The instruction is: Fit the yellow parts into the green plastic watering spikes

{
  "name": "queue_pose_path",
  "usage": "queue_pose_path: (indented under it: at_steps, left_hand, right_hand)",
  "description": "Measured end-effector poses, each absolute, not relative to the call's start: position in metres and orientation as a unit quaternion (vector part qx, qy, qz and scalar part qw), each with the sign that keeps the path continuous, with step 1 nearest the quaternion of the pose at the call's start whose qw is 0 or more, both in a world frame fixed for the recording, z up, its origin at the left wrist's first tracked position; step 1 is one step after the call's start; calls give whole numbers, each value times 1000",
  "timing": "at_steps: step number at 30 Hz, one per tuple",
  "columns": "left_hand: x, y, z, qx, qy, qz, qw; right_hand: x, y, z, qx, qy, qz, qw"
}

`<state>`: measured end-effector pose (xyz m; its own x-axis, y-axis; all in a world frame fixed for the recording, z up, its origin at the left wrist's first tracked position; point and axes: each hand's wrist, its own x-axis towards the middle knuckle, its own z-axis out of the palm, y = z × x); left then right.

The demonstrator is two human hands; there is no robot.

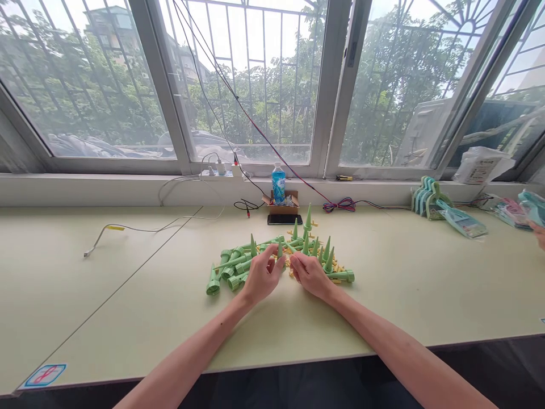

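Many green plastic cone-tipped pieces (213,282) lie in a pile on the pale table (170,318), with small yellow parts (338,267) among those on the right. My left hand (264,274) is at the front middle of the pile, its thumb and fingers curled round an upright green cone (280,247). Just to its right, my right hand (310,275) is closed with the fingers pressed together, and a thin green tip (290,247) sticks out from it toward the upper left. The two hands are close but apart.
Behind the pile are a black phone (285,219) and a small cardboard box (283,209) with a blue bottle (278,184). Cables (339,205) lie along the sill. Bagged green dustpan-like items (430,199) stand at the right. Another person's hand (539,234) shows at the right edge.
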<state>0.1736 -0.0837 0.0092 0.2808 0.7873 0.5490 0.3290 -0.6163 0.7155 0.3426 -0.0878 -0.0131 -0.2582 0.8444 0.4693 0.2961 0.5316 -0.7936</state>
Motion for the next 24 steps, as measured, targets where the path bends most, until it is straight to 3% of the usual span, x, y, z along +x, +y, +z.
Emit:
queue_pose_path:
  at_steps: [10,24]
  left_hand:
    - [176,-84,13,717,399,491,294]
    - [174,-83,10,756,376,476,245]
  right_hand:
    - [344,-89,-11,-384,-745,287,463]
    - [345,-88,-14,-387,-752,268,461]
